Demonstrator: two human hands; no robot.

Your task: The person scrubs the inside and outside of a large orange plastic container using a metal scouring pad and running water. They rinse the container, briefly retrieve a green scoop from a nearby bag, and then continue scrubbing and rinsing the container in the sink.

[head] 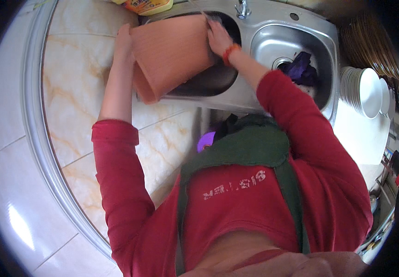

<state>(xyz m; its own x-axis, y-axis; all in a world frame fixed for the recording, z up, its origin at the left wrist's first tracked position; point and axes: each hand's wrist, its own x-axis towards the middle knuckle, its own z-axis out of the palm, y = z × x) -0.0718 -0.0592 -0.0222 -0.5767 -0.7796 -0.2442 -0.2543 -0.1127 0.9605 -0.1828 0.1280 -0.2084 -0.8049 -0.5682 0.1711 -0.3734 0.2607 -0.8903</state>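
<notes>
A terracotta-coloured plastic bin (175, 52) is tilted on its side over the left sink basin (216, 78). My left hand (125, 41) grips its left edge, the fingers mostly hidden behind it. On the opposite end, my right hand (219, 37) is against the bin and blurred; whether it also holds a cloth or something else is hidden. The bin's lower left corner juts past the front rim of the steel sink (244, 100). What is inside the bin cannot be seen.
A dark purple cloth (301, 69) lies in the right basin (270, 38) beside the drain. The faucet (242, 10) stands behind the basins. White plates (369, 93) are stacked at the right, near brown ribbed items (369, 45). A yellow container (147, 6) sits at the back left.
</notes>
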